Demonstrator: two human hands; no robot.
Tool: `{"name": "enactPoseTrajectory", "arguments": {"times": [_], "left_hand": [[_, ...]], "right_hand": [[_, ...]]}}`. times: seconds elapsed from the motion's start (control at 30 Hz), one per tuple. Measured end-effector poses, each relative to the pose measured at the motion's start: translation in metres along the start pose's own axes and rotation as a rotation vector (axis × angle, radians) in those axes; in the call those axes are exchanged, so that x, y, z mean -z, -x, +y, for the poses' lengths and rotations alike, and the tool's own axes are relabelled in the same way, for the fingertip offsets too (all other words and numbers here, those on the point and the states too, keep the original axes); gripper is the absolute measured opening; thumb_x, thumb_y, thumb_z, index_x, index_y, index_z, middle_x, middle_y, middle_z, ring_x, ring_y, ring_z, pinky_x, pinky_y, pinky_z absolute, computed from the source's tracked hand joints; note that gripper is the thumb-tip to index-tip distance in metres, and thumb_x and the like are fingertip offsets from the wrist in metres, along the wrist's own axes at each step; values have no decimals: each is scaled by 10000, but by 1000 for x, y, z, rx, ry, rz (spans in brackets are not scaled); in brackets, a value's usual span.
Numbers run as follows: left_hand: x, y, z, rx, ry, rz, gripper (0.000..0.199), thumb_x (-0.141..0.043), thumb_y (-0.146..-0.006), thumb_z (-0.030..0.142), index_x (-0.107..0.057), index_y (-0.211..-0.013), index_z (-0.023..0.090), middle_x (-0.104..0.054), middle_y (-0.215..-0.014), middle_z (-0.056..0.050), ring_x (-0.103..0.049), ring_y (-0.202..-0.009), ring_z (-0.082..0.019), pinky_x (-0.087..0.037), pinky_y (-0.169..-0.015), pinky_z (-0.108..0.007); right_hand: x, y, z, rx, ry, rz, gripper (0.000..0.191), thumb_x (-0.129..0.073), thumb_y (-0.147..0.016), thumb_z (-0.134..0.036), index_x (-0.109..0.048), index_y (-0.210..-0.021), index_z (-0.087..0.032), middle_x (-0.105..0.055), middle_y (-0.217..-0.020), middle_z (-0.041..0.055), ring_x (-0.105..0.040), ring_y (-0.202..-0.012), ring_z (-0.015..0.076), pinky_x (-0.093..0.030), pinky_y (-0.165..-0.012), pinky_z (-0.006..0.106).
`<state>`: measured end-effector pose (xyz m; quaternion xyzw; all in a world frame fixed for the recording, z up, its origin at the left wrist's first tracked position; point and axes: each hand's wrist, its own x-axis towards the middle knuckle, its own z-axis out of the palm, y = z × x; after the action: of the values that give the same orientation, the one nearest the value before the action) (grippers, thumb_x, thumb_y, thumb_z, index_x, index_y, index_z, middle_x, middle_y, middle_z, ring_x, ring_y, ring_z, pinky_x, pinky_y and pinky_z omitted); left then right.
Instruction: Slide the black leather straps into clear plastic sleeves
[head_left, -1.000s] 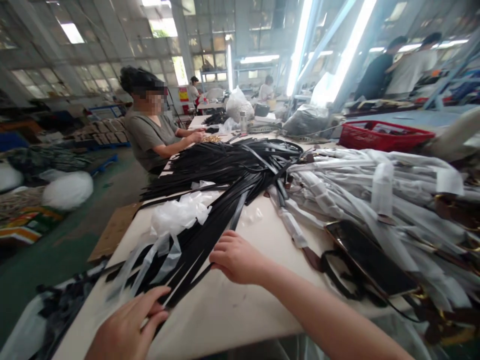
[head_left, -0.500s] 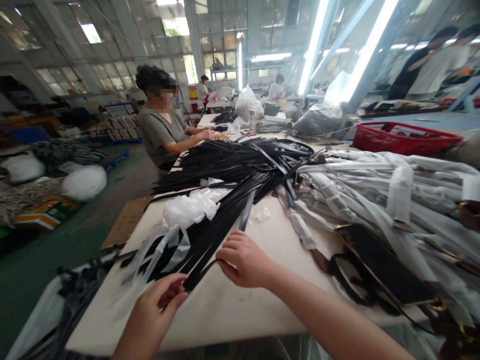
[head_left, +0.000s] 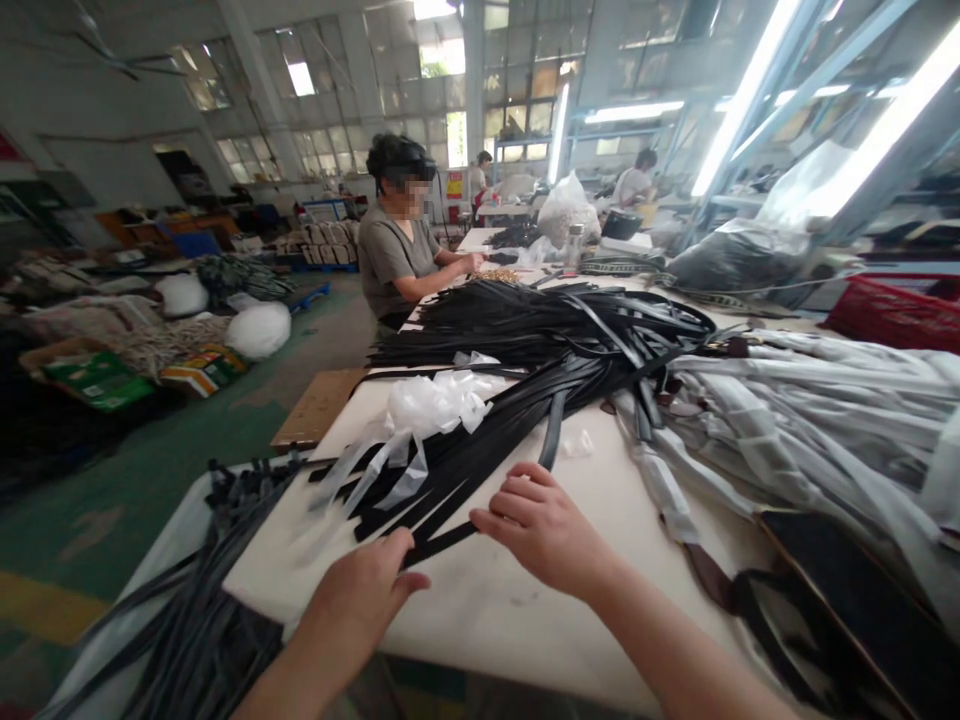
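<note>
A flat black strap (head_left: 444, 545) runs between my two hands, low over the near part of the table. My right hand (head_left: 546, 525) is closed on it, with the fingers curled and the thumb side hidden. At the strap's near end is my left hand (head_left: 360, 595), its fingers bent around the end and its thumb sticking out a little apart; the exact grip is partly hidden. From above my right hand, a length of shiny dark strap (head_left: 553, 430) leads back to the pile. Many black straps (head_left: 495, 420) lie just beyond both hands.
Crumpled white plastic strips (head_left: 431, 405) lie on the straps. Plastic-wrapped straps (head_left: 757, 400) and a dark phone (head_left: 847, 590) are at right, with a red basket (head_left: 900, 310) behind. More straps (head_left: 217, 600) hang left of the table (head_left: 525, 640). A co-worker (head_left: 397, 245) sits across.
The view has swung left, so the scene sits further right. My left thumb now points out further from the fingers. My right hand stays on the strap.
</note>
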<state>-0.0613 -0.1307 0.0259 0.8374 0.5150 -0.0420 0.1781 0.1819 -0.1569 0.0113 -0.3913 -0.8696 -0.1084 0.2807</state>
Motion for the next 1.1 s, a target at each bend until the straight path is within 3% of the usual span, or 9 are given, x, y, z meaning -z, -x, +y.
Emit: {"name": "enactPoseTrajectory", "arguments": {"times": [0.13,0.27,0.4,0.57,0.7,0.9,1.1], "left_hand": [[19,19,-12,18,-285,3,174,-470,-853,151,-608,-951,190,-697,-899,-88,-667,-863,-288,-468,-720,-366],[26,28,-12,-16,-349,4,285,-429,-807,36,-644,-890,203,-705,-857,-84,-671,-842,-270,-464,-722,-346],[16,25,-5,-91,-290,39,234,-432,-855,110,-640,-816,209,-704,-796,-81,-671,-802,-288,-454,-683,-354],[4,26,-22,-80,-206,171,224,-440,-807,74,-608,-812,222,-697,-804,-60,-669,-801,-272,-441,-665,-327],[-3,38,-39,-58,-157,214,275,-449,-726,31,-595,-843,233,-701,-819,-40,-666,-801,-246,-436,-672,-306],[-8,58,-49,-41,-119,223,231,-427,-746,37,-560,-780,223,-692,-768,-25,-662,-740,-224,-416,-618,-291],[-10,70,-58,-12,-102,250,164,-443,-806,97,-538,-774,227,-690,-738,-29,-656,-699,-215,-393,-585,-296]], "right_hand": [[-1,-4,-19,112,-19,-9,200,-432,-966,-179,-617,-892,-163,-543,-637,-9,-451,-576,121,-375,-649,307],[-3,-5,-40,147,-30,13,212,-415,-958,-164,-612,-884,-145,-487,-569,-26,-405,-460,114,-283,-478,318],[-7,-2,-43,183,-18,4,201,-414,-943,-143,-608,-975,-99,-515,-583,-15,-430,-447,120,-288,-468,316],[-14,-4,-51,85,62,-208,380,-471,-937,-248,-431,-1303,-154,-599,-670,-1,-519,-491,151,-265,-475,303],[-14,-15,-71,96,115,-330,393,-541,-876,-199,-451,-1253,-134,-602,-657,6,-524,-479,162,-231,-468,313],[-9,-38,-95,172,144,-304,443,-575,-839,-179,-452,-1249,-67,-601,-690,38,-528,-525,178,-237,-476,331],[-24,-62,-124,277,124,-260,426,-546,-841,-156,-454,-1231,-11,-602,-687,46,-514,-505,189,-260,-456,340]]}}
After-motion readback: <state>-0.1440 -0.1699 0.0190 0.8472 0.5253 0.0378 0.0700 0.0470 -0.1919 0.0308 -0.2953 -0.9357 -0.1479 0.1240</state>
